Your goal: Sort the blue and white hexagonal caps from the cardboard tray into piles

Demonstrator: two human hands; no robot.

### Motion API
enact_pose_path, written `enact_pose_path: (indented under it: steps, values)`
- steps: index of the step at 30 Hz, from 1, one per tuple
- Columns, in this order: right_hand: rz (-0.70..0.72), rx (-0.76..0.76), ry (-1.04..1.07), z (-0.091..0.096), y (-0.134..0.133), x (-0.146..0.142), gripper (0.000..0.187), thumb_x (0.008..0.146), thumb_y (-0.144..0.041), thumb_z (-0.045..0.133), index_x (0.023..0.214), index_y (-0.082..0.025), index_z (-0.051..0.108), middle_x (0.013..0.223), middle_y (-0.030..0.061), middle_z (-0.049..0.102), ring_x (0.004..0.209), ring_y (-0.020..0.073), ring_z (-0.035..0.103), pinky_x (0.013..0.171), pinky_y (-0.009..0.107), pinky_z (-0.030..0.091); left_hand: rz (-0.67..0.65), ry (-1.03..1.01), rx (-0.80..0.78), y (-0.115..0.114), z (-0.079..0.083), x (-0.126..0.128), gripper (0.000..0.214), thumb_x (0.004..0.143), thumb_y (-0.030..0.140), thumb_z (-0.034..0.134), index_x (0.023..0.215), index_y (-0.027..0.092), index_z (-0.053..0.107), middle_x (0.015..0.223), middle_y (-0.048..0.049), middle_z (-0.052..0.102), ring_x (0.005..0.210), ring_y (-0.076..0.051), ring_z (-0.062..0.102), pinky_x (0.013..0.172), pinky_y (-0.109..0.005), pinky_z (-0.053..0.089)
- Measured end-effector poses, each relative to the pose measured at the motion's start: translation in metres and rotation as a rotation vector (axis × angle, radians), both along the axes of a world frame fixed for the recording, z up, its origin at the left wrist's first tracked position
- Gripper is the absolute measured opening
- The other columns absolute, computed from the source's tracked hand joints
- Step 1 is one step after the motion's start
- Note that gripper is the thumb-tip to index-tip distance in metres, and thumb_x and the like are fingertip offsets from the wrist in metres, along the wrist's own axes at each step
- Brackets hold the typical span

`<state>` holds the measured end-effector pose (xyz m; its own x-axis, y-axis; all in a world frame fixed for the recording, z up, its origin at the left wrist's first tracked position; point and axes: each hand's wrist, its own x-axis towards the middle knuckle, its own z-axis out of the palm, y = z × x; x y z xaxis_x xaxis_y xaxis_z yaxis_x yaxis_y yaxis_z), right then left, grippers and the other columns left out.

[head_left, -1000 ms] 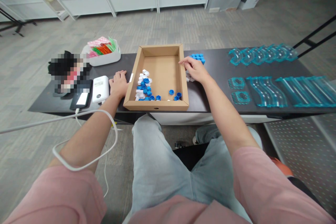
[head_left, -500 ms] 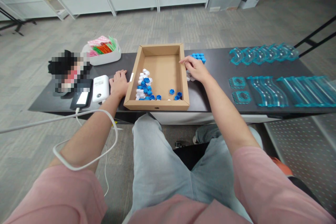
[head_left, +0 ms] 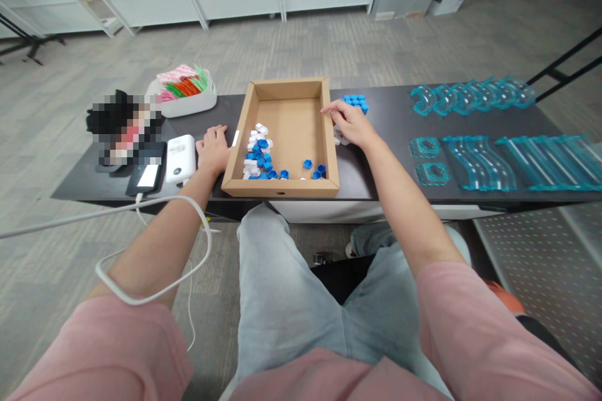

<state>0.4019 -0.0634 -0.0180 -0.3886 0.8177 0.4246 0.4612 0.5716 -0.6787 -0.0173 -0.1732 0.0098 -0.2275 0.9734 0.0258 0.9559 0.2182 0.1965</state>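
Observation:
A shallow cardboard box (head_left: 281, 187) lies on the dark table. Inside are small white pieces (head_left: 251, 168) and blue hexagonal pieces (head_left: 307, 164), mostly along its left side and near edge. My left hand (head_left: 214, 149) rests flat and open on the table, beside the box's left wall. On the other side, my right hand (head_left: 353, 124) is at the right wall, fingers reaching to the rim and loosely bent, with nothing visible in them. White pieces (head_left: 342, 140) sit partly hidden under this hand. Rows of blue pieces (head_left: 356, 102) stand just beyond it.
Clear teal plastic parts occupy the table's right side: curved pieces (head_left: 470, 98), square pieces (head_left: 433, 173), wavy tracks (head_left: 482, 163) and straight tracks (head_left: 550, 163). At left are a white device (head_left: 180, 158), a phone (head_left: 147, 172) and a white basket (head_left: 190, 103). A white cable (head_left: 155, 202) crosses my left forearm.

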Motion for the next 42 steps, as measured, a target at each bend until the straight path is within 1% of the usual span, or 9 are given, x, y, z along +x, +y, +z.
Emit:
enact_pose_path:
  steps: [2, 9, 15, 19, 25, 29, 32, 35, 42]
  values:
    - [0.004, -0.001, 0.0, 0.0, 0.0003, -0.0002, 0.039, 0.124, -0.047, 0.052, 0.135, -0.027, 0.084, 0.092, 0.0045, 0.074, 0.084, 0.026, 0.066, 0.085, 0.04, 0.054, -0.002, 0.006, 0.0, 0.0003, -0.0005, 0.0, 0.081, 0.109, 0.044, 0.048, 0.183, 0.012, 0.049, 0.19, -0.029, 0.043, 0.177, -0.046, 0.04, 0.144, -0.064, 0.032]
    - [0.007, -0.004, 0.007, 0.0011, -0.0007, -0.0001, 0.038, 0.122, -0.039, 0.052, 0.136, -0.026, 0.085, 0.087, 0.0026, 0.071, 0.08, 0.0241, 0.062, 0.083, 0.037, 0.051, -0.007, 0.04, 0.006, -0.0001, -0.0031, -0.0012, 0.078, 0.111, 0.042, 0.045, 0.184, 0.014, 0.049, 0.189, -0.0275, 0.045, 0.177, -0.044, 0.042, 0.143, -0.062, 0.035]
    - [0.004, -0.013, 0.024, 0.0021, -0.0025, -0.0011, 0.036, 0.12, -0.034, 0.053, 0.134, -0.026, 0.085, 0.087, 0.0024, 0.071, 0.081, 0.0244, 0.064, 0.081, 0.037, 0.051, -0.008, 0.054, 0.003, 0.001, -0.0043, -0.0021, 0.077, 0.112, 0.043, 0.045, 0.184, 0.015, 0.048, 0.189, -0.0273, 0.046, 0.177, -0.043, 0.042, 0.142, -0.061, 0.036]
    - [-0.002, -0.017, 0.03, 0.0019, -0.0026, -0.002, 0.036, 0.12, -0.036, 0.053, 0.134, -0.026, 0.085, 0.09, 0.0029, 0.073, 0.083, 0.0248, 0.066, 0.083, 0.037, 0.053, -0.003, 0.063, 0.005, 0.0012, -0.0046, -0.0019, 0.077, 0.113, 0.043, 0.045, 0.184, 0.015, 0.049, 0.188, -0.0276, 0.046, 0.176, -0.043, 0.043, 0.141, -0.06, 0.037]
    - [-0.005, -0.028, 0.037, 0.0017, -0.0021, -0.002, 0.035, 0.12, -0.039, 0.055, 0.133, -0.026, 0.085, 0.09, 0.0028, 0.073, 0.084, 0.0249, 0.067, 0.086, 0.038, 0.055, -0.005, 0.037, 0.012, 0.0004, -0.0026, -0.0001, 0.077, 0.112, 0.043, 0.047, 0.183, 0.014, 0.049, 0.188, -0.0283, 0.046, 0.176, -0.044, 0.043, 0.142, -0.063, 0.036]
    - [-0.003, -0.037, 0.026, 0.0027, -0.0022, -0.0019, 0.036, 0.12, -0.037, 0.054, 0.134, -0.026, 0.085, 0.091, 0.0032, 0.074, 0.085, 0.0256, 0.068, 0.088, 0.039, 0.055, 0.0, 0.043, 0.005, 0.0002, -0.0016, 0.0009, 0.077, 0.112, 0.043, 0.046, 0.184, 0.016, 0.049, 0.189, -0.0277, 0.046, 0.177, -0.044, 0.042, 0.142, -0.063, 0.036]
    - [0.005, -0.029, 0.022, 0.0032, -0.002, -0.0018, 0.036, 0.119, -0.035, 0.054, 0.134, -0.025, 0.085, 0.091, 0.0035, 0.074, 0.086, 0.026, 0.069, 0.088, 0.04, 0.056, 0.005, 0.037, 0.002, 0.0, -0.001, 0.0019, 0.079, 0.111, 0.044, 0.046, 0.184, 0.013, 0.048, 0.189, -0.0279, 0.045, 0.177, -0.044, 0.042, 0.143, -0.062, 0.036]
    - [0.009, -0.021, 0.032, 0.0036, -0.0024, -0.0021, 0.035, 0.119, -0.037, 0.054, 0.132, -0.026, 0.085, 0.091, 0.0034, 0.075, 0.087, 0.026, 0.069, 0.088, 0.04, 0.057, 0.01, 0.025, 0.0, 0.0, -0.0008, 0.0022, 0.08, 0.11, 0.044, 0.046, 0.183, 0.011, 0.049, 0.189, -0.0286, 0.045, 0.177, -0.045, 0.042, 0.143, -0.063, 0.035]
    - [0.006, -0.019, 0.032, 0.0037, -0.003, -0.0022, 0.037, 0.12, -0.044, 0.055, 0.131, -0.025, 0.084, 0.092, 0.004, 0.076, 0.087, 0.0263, 0.07, 0.089, 0.04, 0.058, 0.006, 0.013, 0.014, 0.0006, -0.001, 0.0014, 0.079, 0.109, 0.043, 0.048, 0.182, 0.013, 0.051, 0.188, -0.0286, 0.046, 0.176, -0.046, 0.043, 0.141, -0.065, 0.036]
